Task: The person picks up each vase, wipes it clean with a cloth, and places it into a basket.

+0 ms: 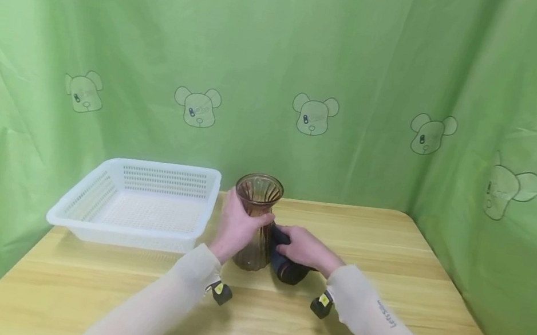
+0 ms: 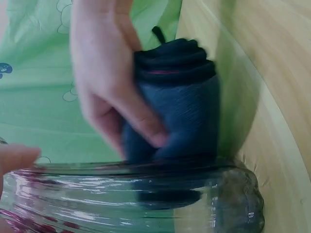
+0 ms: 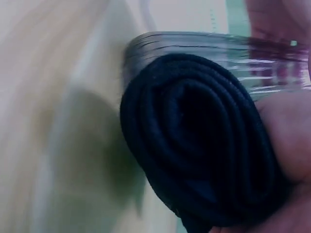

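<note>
A ribbed glass vase (image 1: 251, 255), pinkish at its flared rim, stands upright near the middle of the table. My left hand (image 1: 237, 223) grips it just below the rim, with the thumb across the front. On the vase's right side, my right hand (image 1: 305, 248) holds a rolled dark blue cloth (image 1: 290, 272). The left wrist view shows this cloth (image 2: 187, 114) close against the vase (image 2: 214, 199), with a small black loop at one end. Its spiral end (image 3: 194, 131) fills the right wrist view and hides part of the glass. The right fingertips are partly hidden.
A white plastic basket (image 1: 128, 236) with slotted walls sits left of the vase, close to my left hand. The wooden table (image 1: 380, 323) ends at a green curtain (image 1: 368, 61) behind and on both sides. Small dark wrist cameras (image 1: 221, 292) hang below the cuffs.
</note>
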Demonstrator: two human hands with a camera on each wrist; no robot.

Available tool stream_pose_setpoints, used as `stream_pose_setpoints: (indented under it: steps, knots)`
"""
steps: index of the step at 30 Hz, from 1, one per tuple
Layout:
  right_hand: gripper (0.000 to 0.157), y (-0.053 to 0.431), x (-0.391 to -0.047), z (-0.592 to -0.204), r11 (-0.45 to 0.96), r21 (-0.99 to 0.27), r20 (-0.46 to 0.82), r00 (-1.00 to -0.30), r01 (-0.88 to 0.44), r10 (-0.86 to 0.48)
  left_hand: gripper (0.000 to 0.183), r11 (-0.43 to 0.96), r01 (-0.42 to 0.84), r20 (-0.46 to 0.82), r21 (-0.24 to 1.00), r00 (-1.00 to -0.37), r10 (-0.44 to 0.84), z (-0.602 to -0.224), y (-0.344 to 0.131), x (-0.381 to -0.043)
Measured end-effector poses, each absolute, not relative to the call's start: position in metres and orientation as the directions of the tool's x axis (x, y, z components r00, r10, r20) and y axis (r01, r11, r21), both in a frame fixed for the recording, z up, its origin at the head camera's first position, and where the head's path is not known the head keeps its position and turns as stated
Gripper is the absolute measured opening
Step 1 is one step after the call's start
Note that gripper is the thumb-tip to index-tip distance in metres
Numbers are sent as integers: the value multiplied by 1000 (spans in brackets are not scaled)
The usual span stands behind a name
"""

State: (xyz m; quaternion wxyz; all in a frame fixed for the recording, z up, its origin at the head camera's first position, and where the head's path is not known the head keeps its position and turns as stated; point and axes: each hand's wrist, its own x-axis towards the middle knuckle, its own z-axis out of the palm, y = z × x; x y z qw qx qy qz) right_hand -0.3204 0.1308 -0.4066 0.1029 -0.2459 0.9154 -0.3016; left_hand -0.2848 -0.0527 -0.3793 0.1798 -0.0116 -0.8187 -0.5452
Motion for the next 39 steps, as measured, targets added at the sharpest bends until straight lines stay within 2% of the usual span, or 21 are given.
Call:
stream_pose_setpoints:
  steps: [6,10,14,19,25,28,32,36,39]
  knots:
    - [57,134,-320,-409,702,-611,-79,-854,-365,-514,86,414,234,330,880,-927,-177,-380,-54,-286]
    - [53,137,-318,-392,675,-605,-16,-841,-423,-541,86,412,235,328,880,-929,-170,-380,-56,-285]
    - [55,136,-314,-369,658,-600,44,-840,-455,-541,85,406,220,306,887,-939,-158,-381,-58,-284]
    - [58,135,-316,-345,623,-643,130,-865,-446,-485,82,404,214,291,889,-946,-139,-381,-61,-282]
    - [47,133,-322,-357,629,-617,210,-869,-474,-449,89,389,219,281,895,-954,-109,-382,-60,-281]
    - [49,133,-324,-374,644,-590,181,-857,-488,-483,93,396,215,280,893,-953,-113,-382,-59,-281]
    - [53,133,-322,-397,680,-573,77,-857,-456,-510,96,389,235,305,891,-944,-129,-383,-57,-283]
    - [54,134,-319,-413,706,-577,-27,-855,-410,-519,91,354,268,332,896,-934,-135,-385,-57,-282]
    - [51,135,-317,-415,717,-561,-31,-856,-413,-516,88,359,275,340,892,-931,-131,-385,-57,-282]
